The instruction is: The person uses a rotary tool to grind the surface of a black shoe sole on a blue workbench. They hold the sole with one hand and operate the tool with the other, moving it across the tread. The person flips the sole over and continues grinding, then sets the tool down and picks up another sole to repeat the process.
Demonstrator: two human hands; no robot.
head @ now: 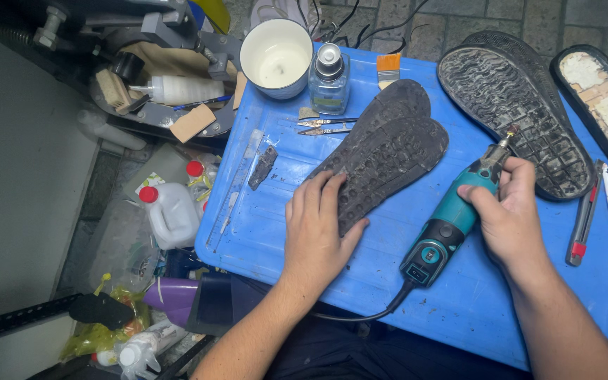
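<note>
Left hand point(317, 229): fingers spread flat, pressing the grey shoe sole point(381, 151) onto the blue surface point(459, 302), apparently to steady it. Right hand point(511, 214): fingers wrapped around the teal rotary tool point(452, 222), tip just beyond the sole's edge. Past the fingertips, a white cup point(276, 58), apparently empty, is noted beside a glass bottle point(329, 81), contents unclear.

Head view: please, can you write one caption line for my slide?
Left hand presses a dark shoe sole flat on a blue table while the right hand holds a teal rotary tool.
</note>
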